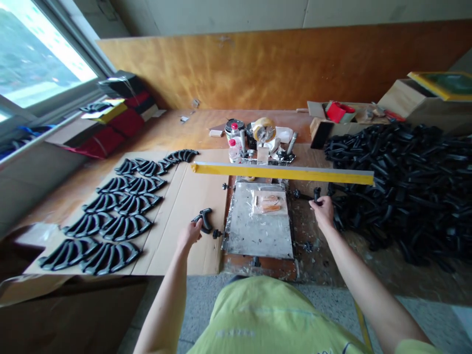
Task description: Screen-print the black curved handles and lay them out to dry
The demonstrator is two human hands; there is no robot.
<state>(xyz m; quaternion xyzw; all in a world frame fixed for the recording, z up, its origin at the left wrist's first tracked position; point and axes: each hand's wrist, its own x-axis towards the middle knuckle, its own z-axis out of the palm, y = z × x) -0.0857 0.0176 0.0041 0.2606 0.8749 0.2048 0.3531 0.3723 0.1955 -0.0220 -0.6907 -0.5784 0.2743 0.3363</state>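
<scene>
My left hand is closed on a black, branched plastic piece, holding it over the cardboard sheet just left of the metal plate. Over on the right, between the plate and a big heap of black pieces, my right hand grips another black piece by its lower end. A small clear packet with orange bits lies on the plate. Across the plate's far side runs a long yellow-edged bar.
Rows of black pieces lie fanned out on the cardboard at left. Behind the bar stand bottles with red caps and a roll of tape. Black knobs stick out around the plate. Boxes stand at the back right.
</scene>
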